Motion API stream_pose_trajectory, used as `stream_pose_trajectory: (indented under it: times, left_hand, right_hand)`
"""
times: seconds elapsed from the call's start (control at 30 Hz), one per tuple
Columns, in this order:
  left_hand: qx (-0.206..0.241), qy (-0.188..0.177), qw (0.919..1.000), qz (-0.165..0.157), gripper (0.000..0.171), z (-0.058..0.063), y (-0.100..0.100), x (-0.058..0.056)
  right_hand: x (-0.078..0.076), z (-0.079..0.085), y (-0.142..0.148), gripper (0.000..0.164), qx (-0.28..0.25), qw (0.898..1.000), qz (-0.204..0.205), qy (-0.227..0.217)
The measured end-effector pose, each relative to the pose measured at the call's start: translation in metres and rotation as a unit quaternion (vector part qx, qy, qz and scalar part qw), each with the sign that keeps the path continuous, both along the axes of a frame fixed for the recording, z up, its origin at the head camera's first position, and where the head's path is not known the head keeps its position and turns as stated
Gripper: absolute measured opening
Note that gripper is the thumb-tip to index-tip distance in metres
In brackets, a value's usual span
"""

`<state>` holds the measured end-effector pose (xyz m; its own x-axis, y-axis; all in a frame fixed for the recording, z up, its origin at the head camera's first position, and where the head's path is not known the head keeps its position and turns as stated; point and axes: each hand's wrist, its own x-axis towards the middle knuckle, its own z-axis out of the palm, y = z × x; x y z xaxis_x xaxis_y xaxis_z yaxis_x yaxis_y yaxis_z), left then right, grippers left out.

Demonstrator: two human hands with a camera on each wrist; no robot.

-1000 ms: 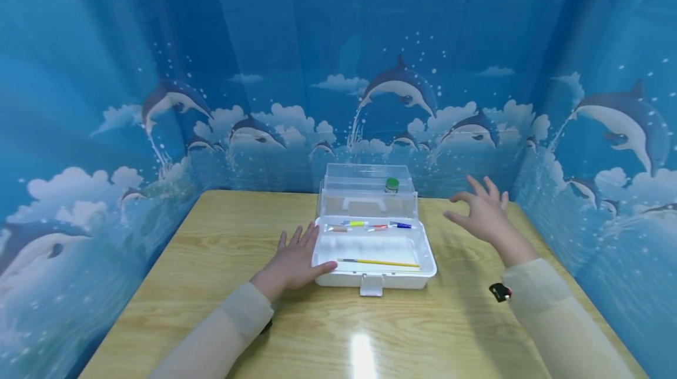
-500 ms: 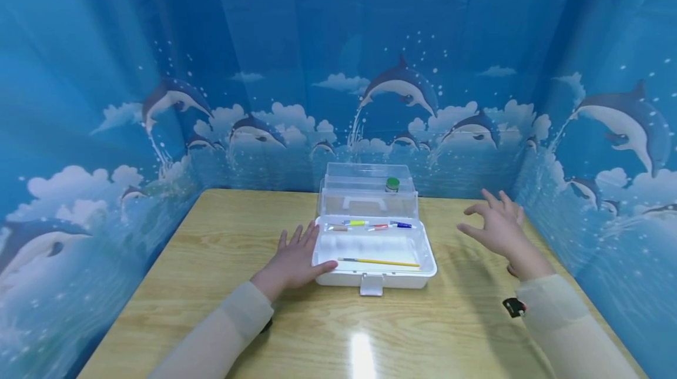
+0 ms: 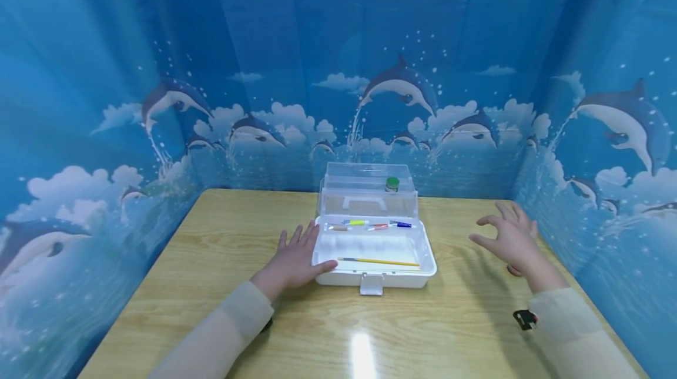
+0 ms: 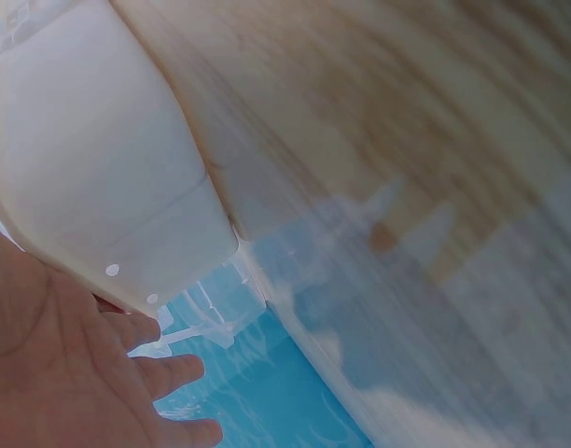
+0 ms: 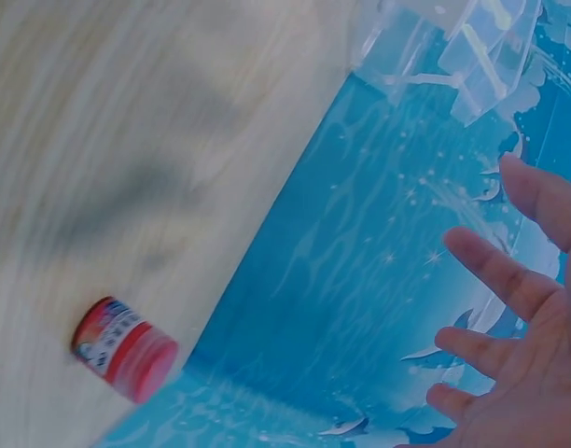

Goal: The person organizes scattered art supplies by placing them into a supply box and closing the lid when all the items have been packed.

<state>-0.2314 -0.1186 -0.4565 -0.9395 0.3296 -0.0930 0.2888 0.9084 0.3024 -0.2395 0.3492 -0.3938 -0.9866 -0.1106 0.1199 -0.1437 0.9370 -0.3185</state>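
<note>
Hovering empty with fingers apart, the right hand [image 3: 508,239] is the nearer one to the red jar [image 5: 125,350], which seems to stand upright beneath its wrist, right on the table [image 3: 227,235], while the left hand [image 3: 293,261], fingers spread, touches the white box's [image 3: 396,281] left edge.

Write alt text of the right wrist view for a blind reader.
A right hand, fingers spread and holding nothing, shows at the right edge. At lower left, a red labelled jar is on a wood-grain table; part of a clear plastic box shows at the top, against a blue sea-print backdrop.
</note>
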Motion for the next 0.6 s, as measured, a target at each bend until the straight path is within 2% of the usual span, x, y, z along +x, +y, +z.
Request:
stream_pose_trajectory:
  times: [0.27,0.6]
  left_hand:
    - [-0.004,-0.004,1.0000,0.003,0.104,0.000,0.000,0.001]
    - [-0.004,-0.003,1.0000,0.002,0.104,-0.001,0.000,-0.001]
  right_hand:
    - [0.009,-0.007,0.014,0.062,-0.010,1.000,0.004,-0.021]
    - [0.018,-0.019,0.033,0.073,-0.008,0.999,-0.015,-0.049]
